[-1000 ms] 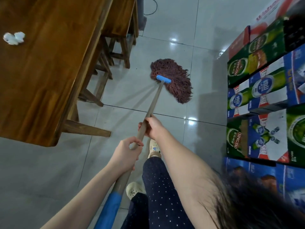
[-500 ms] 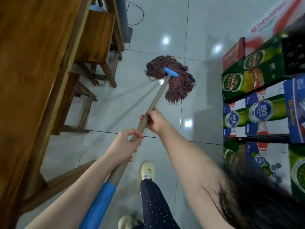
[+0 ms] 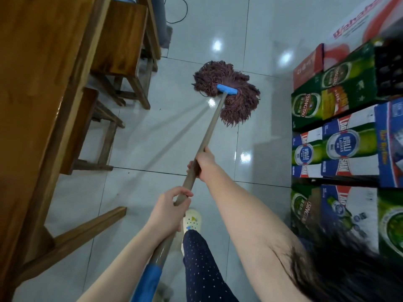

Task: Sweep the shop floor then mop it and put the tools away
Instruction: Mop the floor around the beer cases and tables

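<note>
Mop (image 3: pixel 227 92): shaggy maroon yarn on glossy tile | both hands' fingers wrapping smooth pole: left hand (image 3: pixel 168 211), right hand (image 3: pixel 204 163)

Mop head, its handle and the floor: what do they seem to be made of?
Mop head: twisted reddish-brown yarn strands, probably cotton, matte and shaggy. Handle: smooth grey-brown shaft, metal or plastic-coated; unclear. Floor: pale glossy tiles, likely ceramic; dark grout lines and sharp light reflections show.
</note>
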{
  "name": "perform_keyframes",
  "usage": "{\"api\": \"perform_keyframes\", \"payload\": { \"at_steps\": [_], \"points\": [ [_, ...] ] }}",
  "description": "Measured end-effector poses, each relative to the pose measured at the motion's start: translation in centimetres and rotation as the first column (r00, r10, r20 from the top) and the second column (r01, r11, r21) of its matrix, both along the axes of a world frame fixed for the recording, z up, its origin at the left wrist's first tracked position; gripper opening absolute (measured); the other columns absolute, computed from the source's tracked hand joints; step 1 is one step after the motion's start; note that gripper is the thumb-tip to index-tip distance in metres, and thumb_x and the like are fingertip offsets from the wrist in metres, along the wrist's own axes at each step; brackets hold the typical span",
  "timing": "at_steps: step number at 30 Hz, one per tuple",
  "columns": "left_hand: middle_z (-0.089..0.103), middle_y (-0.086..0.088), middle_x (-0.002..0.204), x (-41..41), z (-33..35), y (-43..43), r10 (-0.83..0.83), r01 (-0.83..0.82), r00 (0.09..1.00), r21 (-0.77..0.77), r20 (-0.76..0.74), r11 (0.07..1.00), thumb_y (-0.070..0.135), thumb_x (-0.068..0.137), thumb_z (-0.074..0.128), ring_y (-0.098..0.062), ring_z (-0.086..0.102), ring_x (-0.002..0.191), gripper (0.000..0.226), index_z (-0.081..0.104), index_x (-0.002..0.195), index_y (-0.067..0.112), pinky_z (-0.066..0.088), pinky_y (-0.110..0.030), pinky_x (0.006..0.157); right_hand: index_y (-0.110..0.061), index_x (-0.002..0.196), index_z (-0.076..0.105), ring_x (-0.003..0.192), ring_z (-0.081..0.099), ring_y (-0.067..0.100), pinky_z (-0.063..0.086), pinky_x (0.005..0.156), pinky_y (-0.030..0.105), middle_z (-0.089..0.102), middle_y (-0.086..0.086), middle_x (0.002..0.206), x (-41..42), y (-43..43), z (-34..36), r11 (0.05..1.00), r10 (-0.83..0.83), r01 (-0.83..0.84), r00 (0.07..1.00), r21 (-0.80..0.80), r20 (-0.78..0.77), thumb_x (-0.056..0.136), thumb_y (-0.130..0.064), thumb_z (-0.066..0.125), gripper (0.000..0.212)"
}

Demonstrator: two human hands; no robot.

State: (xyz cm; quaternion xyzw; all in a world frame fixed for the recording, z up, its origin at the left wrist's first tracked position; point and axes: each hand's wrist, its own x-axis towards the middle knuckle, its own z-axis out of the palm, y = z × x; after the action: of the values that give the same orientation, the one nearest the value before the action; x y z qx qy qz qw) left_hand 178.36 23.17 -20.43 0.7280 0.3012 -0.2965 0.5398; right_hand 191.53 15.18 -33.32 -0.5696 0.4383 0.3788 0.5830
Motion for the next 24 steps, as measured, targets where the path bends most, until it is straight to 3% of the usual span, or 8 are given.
{"api": "perform_keyframes", "payload": {
  "at_steps": [9,13,18,22,24],
  "points": [
    [0.049,-0.007,0.061,-14.6,2.5,2.0,-0.007,0.007,1.000,0.018,-0.014,1.000,0.016,0.091,0.051,-0.020,0.042,0.038,0.019,0.061,0.083,0.030,0.037,-0.023,0.038,-0.038,0.140,0.036,0.047,0.048,0.021,0.048,0.048,0.031,0.045,0.009,0.061,-15.1,1.8,2.9,0.999,0.047,-0.047,0.999,0.010,0.007,0.090,-0.003,0.021,0.063],
    [0.051,-0.010,0.065,-22.1,4.0,4.2,-0.036,0.035,0.999,0.032,0.020,0.999,0.017,0.091,0.052,-0.020,0.044,0.039,0.016,0.060,0.085,0.029,0.036,-0.021,0.034,-0.028,0.138,0.040,0.046,0.051,0.021,0.050,0.047,0.030,0.048,0.012,0.068,-22.9,3.5,3.6,0.999,0.047,-0.048,0.998,0.022,0.029,0.088,0.000,0.023,0.059],
    [0.050,-0.012,0.066,-33.4,5.8,6.3,-0.051,0.052,0.999,0.021,-0.009,0.998,0.015,0.091,0.052,-0.018,0.042,0.037,0.012,0.061,0.090,0.024,0.035,-0.021,0.032,-0.033,0.135,0.043,0.048,0.051,0.020,0.049,0.047,0.027,0.055,0.008,0.080,-34.9,5.5,4.7,0.999,0.010,-0.011,1.000,0.053,0.020,0.091,-0.003,0.027,0.056],
    [0.050,-0.013,0.064,-40.7,7.1,7.0,-0.036,0.036,0.999,0.005,-0.032,0.999,0.013,0.090,0.054,-0.018,0.041,0.034,0.013,0.062,0.088,0.023,0.034,-0.021,0.032,-0.046,0.143,0.030,0.049,0.051,0.019,0.049,0.051,0.030,0.056,0.004,0.086,-42.9,5.9,6.5,0.995,-0.028,0.029,1.000,0.095,-0.013,0.094,-0.004,0.028,0.065],
    [0.050,-0.012,0.062,-43.0,7.9,6.9,-0.036,0.036,0.999,0.007,-0.028,0.999,0.011,0.089,0.055,-0.016,0.041,0.034,0.012,0.062,0.087,0.021,0.034,-0.021,0.033,-0.044,0.147,0.025,0.053,0.053,0.020,0.051,0.056,0.033,0.056,0.005,0.089,-45.6,5.6,7.4,0.992,-0.039,0.042,0.999,0.116,-0.023,0.095,-0.005,0.031,0.065]
  ]
}}
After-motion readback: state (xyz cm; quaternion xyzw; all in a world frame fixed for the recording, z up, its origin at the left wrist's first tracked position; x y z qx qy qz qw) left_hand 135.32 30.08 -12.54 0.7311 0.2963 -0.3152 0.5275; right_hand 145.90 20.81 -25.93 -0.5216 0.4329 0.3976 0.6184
